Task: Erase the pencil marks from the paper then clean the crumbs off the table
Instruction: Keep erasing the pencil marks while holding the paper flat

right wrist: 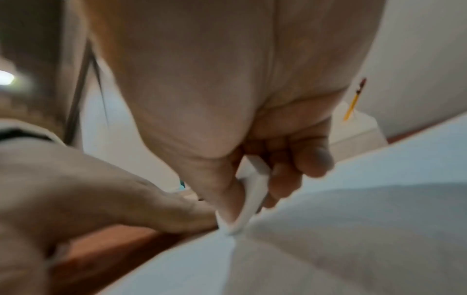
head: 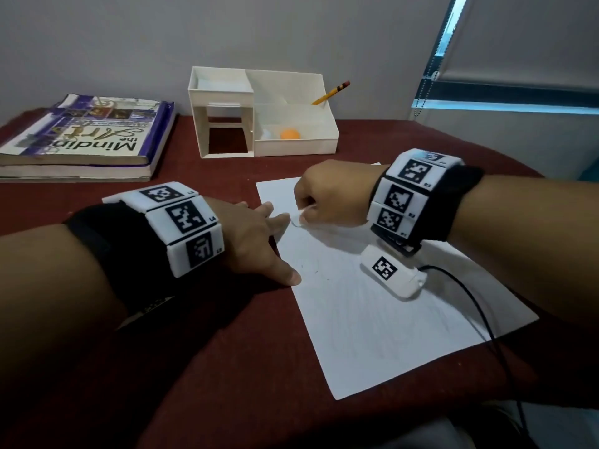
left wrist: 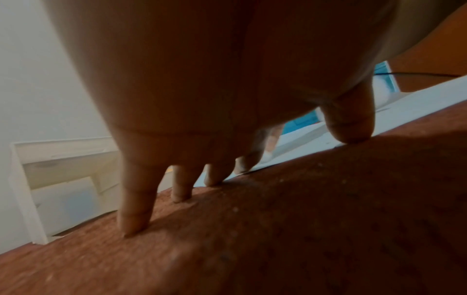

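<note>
A white sheet of paper (head: 372, 312) with faint pencil marks lies on the dark red table (head: 201, 367). My left hand (head: 259, 241) lies flat with spread fingers (left wrist: 134, 219), thumb and two fingertips pressing the paper's left edge (left wrist: 316, 143). My right hand (head: 327, 192) is curled over the sheet's upper left part and pinches a white eraser (right wrist: 252, 197) between thumb and fingers, its tip touching the paper (right wrist: 328, 239) close to the left hand's fingertips. In the head view only a sliver of the eraser (head: 299, 218) shows.
A white desk organiser (head: 259, 118) stands at the back, holding a yellow pencil (head: 330, 92) and an orange ball (head: 290, 134). Two stacked books (head: 84, 137) lie back left. A black cable (head: 479, 306) crosses the paper's right side. A window blind (head: 518, 53) hangs at the right.
</note>
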`<move>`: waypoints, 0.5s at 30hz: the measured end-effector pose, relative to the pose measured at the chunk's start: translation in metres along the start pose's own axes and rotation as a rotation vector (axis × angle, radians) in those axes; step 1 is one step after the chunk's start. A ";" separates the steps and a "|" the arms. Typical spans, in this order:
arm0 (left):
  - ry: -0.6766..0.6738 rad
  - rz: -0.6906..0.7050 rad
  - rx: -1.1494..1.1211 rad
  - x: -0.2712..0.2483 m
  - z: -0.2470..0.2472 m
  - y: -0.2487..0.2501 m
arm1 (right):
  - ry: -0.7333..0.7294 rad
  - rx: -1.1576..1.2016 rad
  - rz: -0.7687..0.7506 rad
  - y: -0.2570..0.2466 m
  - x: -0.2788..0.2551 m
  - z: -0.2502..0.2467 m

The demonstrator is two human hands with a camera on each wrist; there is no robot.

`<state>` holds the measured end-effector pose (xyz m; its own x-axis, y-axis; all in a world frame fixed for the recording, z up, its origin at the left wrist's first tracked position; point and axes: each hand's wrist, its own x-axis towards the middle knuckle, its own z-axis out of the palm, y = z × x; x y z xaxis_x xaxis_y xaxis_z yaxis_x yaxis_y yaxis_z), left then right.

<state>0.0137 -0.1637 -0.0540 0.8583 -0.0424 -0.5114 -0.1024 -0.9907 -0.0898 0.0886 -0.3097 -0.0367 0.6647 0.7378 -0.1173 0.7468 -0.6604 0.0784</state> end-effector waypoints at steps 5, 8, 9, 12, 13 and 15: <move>0.008 0.014 -0.011 -0.002 0.000 0.001 | -0.300 0.132 -0.042 -0.002 -0.015 -0.008; -0.006 -0.004 0.013 -0.001 0.000 0.004 | -0.115 -0.057 0.057 0.013 -0.015 -0.005; -0.014 -0.007 0.023 -0.001 0.000 0.005 | -0.067 -0.100 0.071 0.014 -0.017 -0.003; -0.017 -0.002 0.041 0.002 0.004 0.008 | -0.156 0.003 -0.034 0.000 -0.031 0.002; -0.014 0.000 0.038 0.003 0.005 0.007 | -0.203 0.062 -0.070 -0.006 -0.036 0.002; -0.013 -0.004 0.036 0.002 0.005 0.007 | -0.195 0.083 -0.069 -0.006 -0.033 0.002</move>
<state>0.0127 -0.1701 -0.0600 0.8521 -0.0365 -0.5220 -0.1171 -0.9856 -0.1221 0.0621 -0.3302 -0.0354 0.5898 0.7457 -0.3099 0.7808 -0.6246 -0.0168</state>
